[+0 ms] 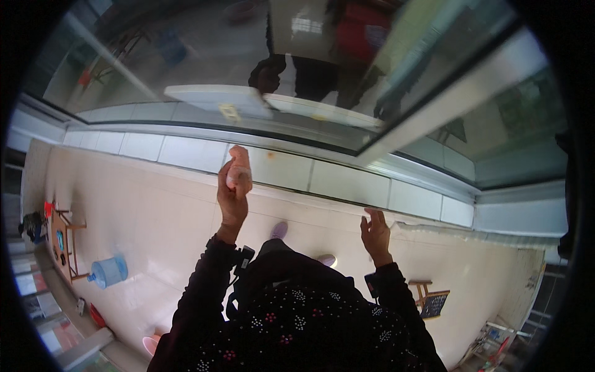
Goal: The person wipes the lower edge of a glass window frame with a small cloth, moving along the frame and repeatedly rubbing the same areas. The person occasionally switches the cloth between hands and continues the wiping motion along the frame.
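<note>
An orange-pink cloth (240, 160), crumpled into a wad, is gripped in my left hand (233, 197) over the near edge of a white tiled window sill (279, 169). A small brownish stain marks the sill tile just right of the cloth. My right hand (377, 235) is at the sill's front edge farther right, fingers apart and holding nothing. Whether its fingertips touch the edge, I cannot tell. Beyond the sill stands a glass window pane (186, 60) in a metal frame (446, 100), with dark reflections across it.
A blue water jug (109, 271) lies on the tiled floor (153, 232) at left, near a wooden table (62, 242) with small items on it. A small folding stool (432, 302) stands at right. Behind me, partly hidden by my sleeve, is a pink basin (151, 344).
</note>
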Available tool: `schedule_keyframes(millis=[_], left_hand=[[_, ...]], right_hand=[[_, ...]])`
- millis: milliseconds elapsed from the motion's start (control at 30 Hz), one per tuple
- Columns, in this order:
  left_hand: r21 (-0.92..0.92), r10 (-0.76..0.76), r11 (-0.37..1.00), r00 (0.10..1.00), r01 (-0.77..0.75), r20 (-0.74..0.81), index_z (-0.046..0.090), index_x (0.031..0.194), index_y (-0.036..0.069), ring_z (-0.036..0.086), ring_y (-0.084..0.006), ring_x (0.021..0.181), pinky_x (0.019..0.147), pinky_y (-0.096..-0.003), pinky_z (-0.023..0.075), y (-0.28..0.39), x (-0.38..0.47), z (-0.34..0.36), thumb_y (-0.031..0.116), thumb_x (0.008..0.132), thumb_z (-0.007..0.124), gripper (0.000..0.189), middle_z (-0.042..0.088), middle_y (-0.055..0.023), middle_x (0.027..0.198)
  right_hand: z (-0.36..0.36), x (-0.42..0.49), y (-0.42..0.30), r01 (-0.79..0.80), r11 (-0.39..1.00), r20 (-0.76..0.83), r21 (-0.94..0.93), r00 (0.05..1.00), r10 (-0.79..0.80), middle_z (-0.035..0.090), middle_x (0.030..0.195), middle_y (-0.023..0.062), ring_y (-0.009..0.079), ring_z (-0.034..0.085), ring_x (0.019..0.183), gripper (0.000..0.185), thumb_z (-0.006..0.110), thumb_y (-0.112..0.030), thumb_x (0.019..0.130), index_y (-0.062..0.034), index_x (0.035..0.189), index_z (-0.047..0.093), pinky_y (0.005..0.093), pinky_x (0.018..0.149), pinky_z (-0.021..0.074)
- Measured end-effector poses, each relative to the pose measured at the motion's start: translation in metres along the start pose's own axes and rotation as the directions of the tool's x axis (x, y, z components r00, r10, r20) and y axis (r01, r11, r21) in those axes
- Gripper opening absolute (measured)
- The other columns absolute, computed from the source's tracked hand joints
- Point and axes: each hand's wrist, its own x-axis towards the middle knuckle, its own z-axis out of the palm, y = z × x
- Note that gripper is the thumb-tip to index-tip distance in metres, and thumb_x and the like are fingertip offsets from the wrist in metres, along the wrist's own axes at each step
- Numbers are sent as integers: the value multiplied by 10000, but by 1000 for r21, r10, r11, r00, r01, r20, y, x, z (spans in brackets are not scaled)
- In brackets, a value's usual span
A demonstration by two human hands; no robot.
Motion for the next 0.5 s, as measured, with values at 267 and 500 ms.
schedule_keyframes(millis=[267, 500], left_hand=[[679, 118, 528, 835, -510, 537, 516, 1426, 71, 497, -390, 1342, 1153, -522, 355, -37, -46, 165, 192, 897, 746, 590, 531, -173, 1446], [738, 138, 420, 841, -527, 523, 523, 1368, 89, 444, -370, 1358, 1166, -598, 269, -59, -99, 284, 226, 815, 773, 623, 509, -150, 1392]], right_hand=[[-66, -155, 128, -296, 955, -48, -6, 954, 295, 717, 996, 123, 289, 702, 752, 233, 680, -69, 928, -60, 1160, 661, 412, 677, 573], [-106, -292, 202, -498, 867, -132, 5, 859, 494, 736, 945, 137, 360, 718, 849, 146, 676, -62, 908, -35, 1052, 678, 441, 737, 578]])
